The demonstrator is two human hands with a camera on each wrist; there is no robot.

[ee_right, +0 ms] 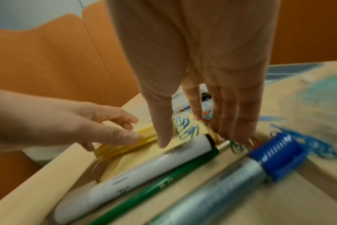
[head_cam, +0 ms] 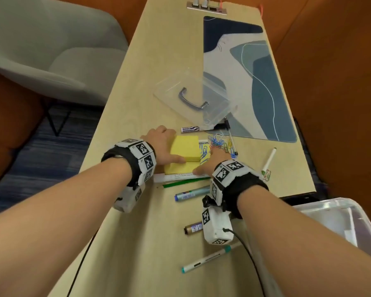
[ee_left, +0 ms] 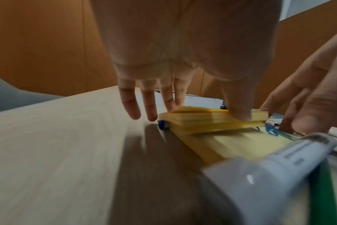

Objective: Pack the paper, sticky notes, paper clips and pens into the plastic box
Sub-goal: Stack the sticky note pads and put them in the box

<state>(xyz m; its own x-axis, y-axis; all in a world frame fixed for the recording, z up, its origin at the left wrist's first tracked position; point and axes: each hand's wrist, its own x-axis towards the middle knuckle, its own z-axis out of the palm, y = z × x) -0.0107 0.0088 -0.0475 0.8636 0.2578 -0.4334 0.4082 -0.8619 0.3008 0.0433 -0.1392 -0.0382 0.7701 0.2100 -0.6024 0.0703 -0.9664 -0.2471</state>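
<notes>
Two yellow sticky-note pads lie stacked mid-table, the upper pad [head_cam: 184, 147] [ee_left: 202, 118] on the lower pad [head_cam: 178, 168] [ee_right: 125, 146]. My left hand [head_cam: 163, 144] [ee_left: 206, 106] pinches the upper pad between thumb and fingers. My right hand [head_cam: 210, 161] [ee_right: 198, 137] has straight fingers: its thumb rests on the lower pad and its fingertips touch the coloured paper clips [head_cam: 220, 143] [ee_right: 240, 146]. A white marker [head_cam: 174, 177] [ee_right: 144, 167], a green pen [head_cam: 184, 182] [ee_right: 164, 181] and a blue-capped marker [head_cam: 191, 192] [ee_right: 240, 182] lie just in front of the pads.
A clear plastic box with a grey handle [head_cam: 193, 97] stands beyond the pads, partly on a blue desk mat [head_cam: 255, 82]. More pens lie around: a brown marker [head_cam: 192, 228], a teal pen [head_cam: 210, 258], a green-capped one [head_cam: 269, 161]. A large clear bin [head_cam: 341, 219] sits at lower right.
</notes>
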